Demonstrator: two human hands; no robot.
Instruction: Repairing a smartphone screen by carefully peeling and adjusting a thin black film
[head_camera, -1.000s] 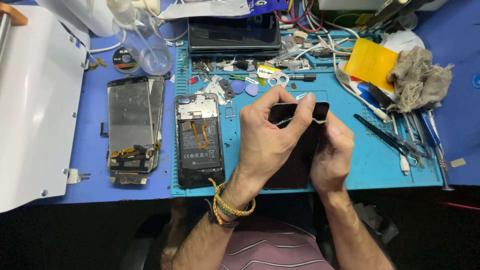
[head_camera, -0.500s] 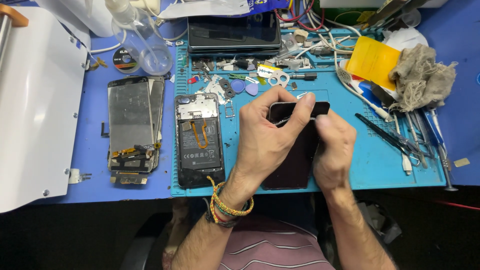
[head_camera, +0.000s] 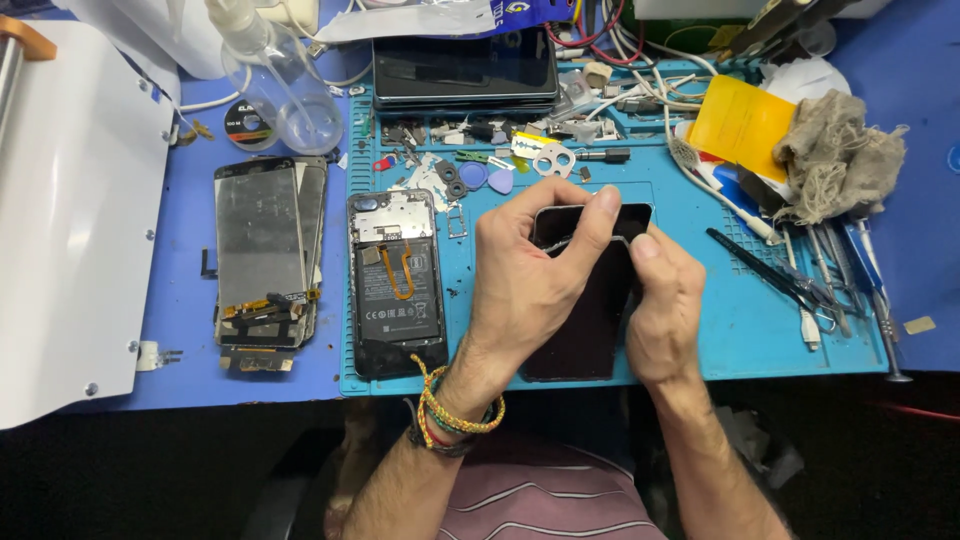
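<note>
A black phone screen panel lies on the teal repair mat, and both my hands are on it. My left hand covers its left side, with the fingers curled over the top edge. My right hand grips the right edge, thumb pressed near the top. Between the fingertips a thin pale strip runs across the panel's upper part. To the left lies an opened phone body with its battery and an orange flex cable showing.
Stacked screen frames sit on the blue surface at left, next to a white sheet. A clear bottle, a dark tablet, small parts, cables, a yellow card, a rag and tweezers crowd the back and right.
Both hands stay on the black panel. The fingers have shifted only slightly along its top edge.
</note>
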